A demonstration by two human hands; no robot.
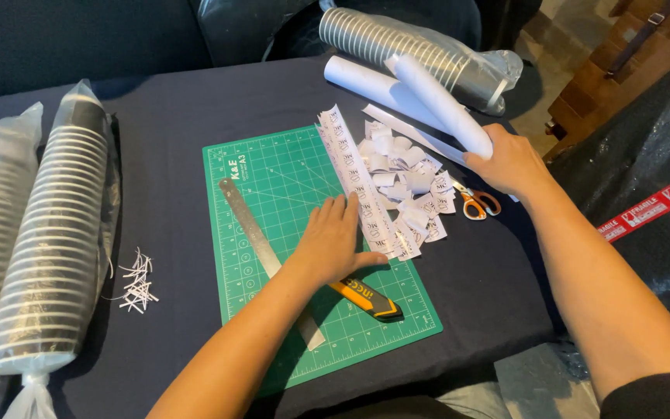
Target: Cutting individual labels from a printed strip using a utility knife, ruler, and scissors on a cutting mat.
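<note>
On a dark tablecloth [172,209]: green cutting mat [288,178] | left hand [333,240] flat, open on paper strips [358,186] | right hand [509,161] gripping paper roll [440,101] | bagged cup stacks [56,248] at left.

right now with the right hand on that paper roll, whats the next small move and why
Probably bring the roll over to the green mat. The right hand grips its near end while it sits off the mat, and the left hand lies flat on the mat beside the ruler and knife.
</note>
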